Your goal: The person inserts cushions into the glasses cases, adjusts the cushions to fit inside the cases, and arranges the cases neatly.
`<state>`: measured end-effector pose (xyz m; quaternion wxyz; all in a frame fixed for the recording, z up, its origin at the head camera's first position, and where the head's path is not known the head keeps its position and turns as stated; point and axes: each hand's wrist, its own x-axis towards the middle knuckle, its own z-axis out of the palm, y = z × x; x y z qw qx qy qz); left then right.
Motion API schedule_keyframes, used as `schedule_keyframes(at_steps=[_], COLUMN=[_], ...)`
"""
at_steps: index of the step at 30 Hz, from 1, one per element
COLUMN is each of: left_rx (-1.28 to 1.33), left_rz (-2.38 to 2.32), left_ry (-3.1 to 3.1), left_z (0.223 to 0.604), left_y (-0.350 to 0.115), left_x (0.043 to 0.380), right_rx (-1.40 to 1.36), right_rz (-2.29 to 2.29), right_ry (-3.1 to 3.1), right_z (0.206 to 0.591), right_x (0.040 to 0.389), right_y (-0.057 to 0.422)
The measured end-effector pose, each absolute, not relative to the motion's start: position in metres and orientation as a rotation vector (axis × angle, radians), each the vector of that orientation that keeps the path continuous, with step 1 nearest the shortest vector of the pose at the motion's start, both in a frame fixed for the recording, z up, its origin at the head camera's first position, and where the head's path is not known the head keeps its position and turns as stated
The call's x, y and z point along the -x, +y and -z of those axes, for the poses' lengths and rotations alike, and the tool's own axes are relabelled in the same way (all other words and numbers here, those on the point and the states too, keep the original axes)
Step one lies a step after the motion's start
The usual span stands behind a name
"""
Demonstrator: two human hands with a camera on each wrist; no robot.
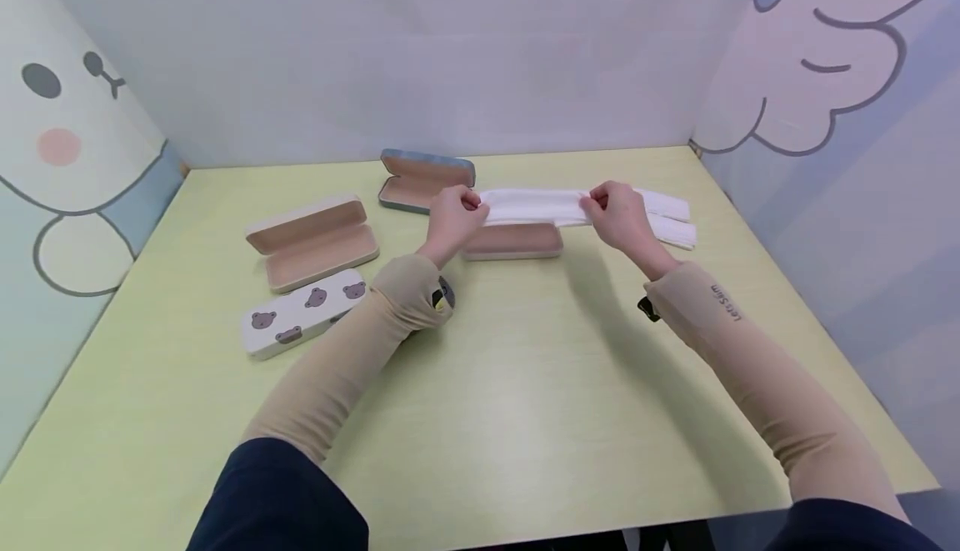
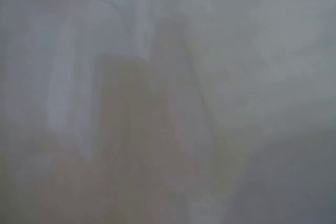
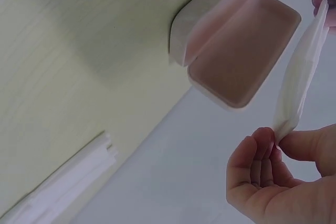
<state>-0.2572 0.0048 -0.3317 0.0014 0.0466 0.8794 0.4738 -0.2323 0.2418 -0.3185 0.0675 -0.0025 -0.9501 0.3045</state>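
A strip of thin white cloth is stretched level between my two hands. My left hand pinches one end between thumb and fingers. At the other end, my right hand grips it the same way. The right wrist view has the cloth edge-on, its near end pinched by my right hand, and part of my left hand at the frame's edge. Below the cloth lies an open glasses case with a pink lining; the cloth hides its lid. The left wrist view is too hazy to read.
Folded white cloth strips lie beyond my right hand. An open pale case stands at left, with a closed bear-print case before it. An open blue case is at the back. A dark round object shows beside my left wrist.
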Motion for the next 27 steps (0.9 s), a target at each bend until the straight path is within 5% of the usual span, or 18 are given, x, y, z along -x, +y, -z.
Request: schedule_keyframes(at_steps=[27], left_rx=[0.084], left_rz=[-1.129], left_ry=[2.824], left_z=[0.352], left_y=[-0.004], left_x=[0.268], right_rx=[-0.068], right_rz=[-0.914], right_ry=[-2.997], right_z=[0.362], right_x=[0.257], right_y=[0.221])
